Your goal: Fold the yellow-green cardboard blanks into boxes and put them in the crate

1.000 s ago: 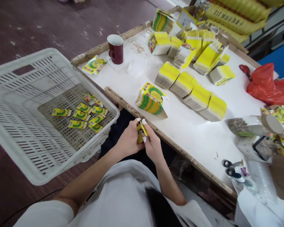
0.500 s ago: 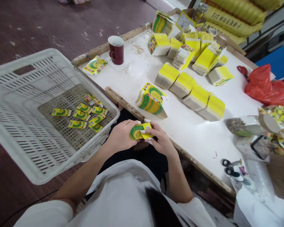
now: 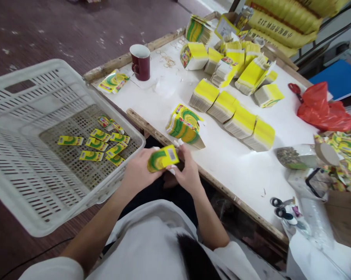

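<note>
item: yellow and green carton (image 3: 163, 158), held in front of the person's lap, just short of the wooden edge of the table (image 3: 236, 155) and level with the near corner of the basket (image 3: 23, 101). a second ago it showed edge-on as a thin strip between the fingers; half a second ago it lay flatter with the green swirl up; now it is tilted, its right end higher, with a barcode panel facing the viewer

left hand (image 3: 139, 169): fingers closed round the carton's left end from below; it has shifted a little left and up since the earlier frames

right hand (image 3: 187, 175): fingertips pinching the carton's right end, wrist below the table edge

basket, white plastic, to the person's left: a scatter of small packets (image 3: 96, 144) on its slatted floor, lying as before

table top: fanned stack (image 3: 185, 125) of printed blanks just beyond the hands; row of yellow bundles (image 3: 230, 112) behind it; maroon mug (image 3: 141, 61) at the far left corner; red bag (image 3: 321, 107) to the right; scissors (image 3: 283, 208) near the front right edge; all of these unmoved
</note>
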Demonstrator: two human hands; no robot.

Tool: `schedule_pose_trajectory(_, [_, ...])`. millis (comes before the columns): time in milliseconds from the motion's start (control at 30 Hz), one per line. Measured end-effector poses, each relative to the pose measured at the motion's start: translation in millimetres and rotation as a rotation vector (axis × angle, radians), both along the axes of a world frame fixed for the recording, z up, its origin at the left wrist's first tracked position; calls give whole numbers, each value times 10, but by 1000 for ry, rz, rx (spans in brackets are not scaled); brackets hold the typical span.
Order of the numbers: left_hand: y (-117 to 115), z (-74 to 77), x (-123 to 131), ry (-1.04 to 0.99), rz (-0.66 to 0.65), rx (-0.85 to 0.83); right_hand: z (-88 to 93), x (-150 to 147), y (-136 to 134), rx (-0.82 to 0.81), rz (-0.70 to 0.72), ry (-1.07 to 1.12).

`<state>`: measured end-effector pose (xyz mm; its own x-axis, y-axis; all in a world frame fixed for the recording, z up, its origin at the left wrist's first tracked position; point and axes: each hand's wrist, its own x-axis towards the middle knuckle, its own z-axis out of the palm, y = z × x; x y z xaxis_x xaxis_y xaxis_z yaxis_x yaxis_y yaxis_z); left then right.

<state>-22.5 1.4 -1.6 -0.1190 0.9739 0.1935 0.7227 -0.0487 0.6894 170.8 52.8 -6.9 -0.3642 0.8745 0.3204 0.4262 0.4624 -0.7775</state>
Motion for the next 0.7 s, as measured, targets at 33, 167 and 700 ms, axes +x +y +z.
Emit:
schedule_pose_trajectory(33, [-15, -2, -100, 22, 111, 8, 57, 24, 85, 54, -67, 4])
schedule_pose_trajectory(167, [-97, 30, -603, 160, 554, 25, 270, 203, 558, 151, -328, -85])
schedule_pose_trajectory(700, [32, -171, -30, -456, 65, -76, 401, 207, 1036, 54, -443, -261])
